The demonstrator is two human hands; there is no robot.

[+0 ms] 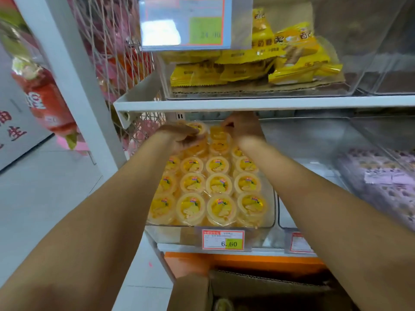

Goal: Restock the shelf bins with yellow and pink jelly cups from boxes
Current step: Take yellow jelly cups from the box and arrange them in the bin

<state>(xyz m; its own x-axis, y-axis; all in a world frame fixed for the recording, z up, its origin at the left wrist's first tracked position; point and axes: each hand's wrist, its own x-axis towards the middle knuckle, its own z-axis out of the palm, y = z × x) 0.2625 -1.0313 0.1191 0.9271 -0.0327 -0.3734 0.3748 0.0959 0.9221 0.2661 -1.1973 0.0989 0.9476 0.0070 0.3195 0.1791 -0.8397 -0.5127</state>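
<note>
A clear shelf bin [270, 212] on the middle shelf is packed with rows of yellow jelly cups [219, 184]. Both my arms reach deep into its back, under the white shelf above. My left hand [182, 138] grips a yellow jelly cup [198, 127] at the rear left of the bin. My right hand [243, 126] has its fingers curled around another yellow cup [216, 132] at the rear middle. Motion blur hides the fingertips. No pink cups are in view.
The white shelf edge [269, 103] sits just above my hands. The upper bin holds yellow snack packets [258, 68]. A clear bin of purple packets [381, 176] stands to the right. An open cardboard box [258, 286] lies below. A white upright post [74, 75] stands at left.
</note>
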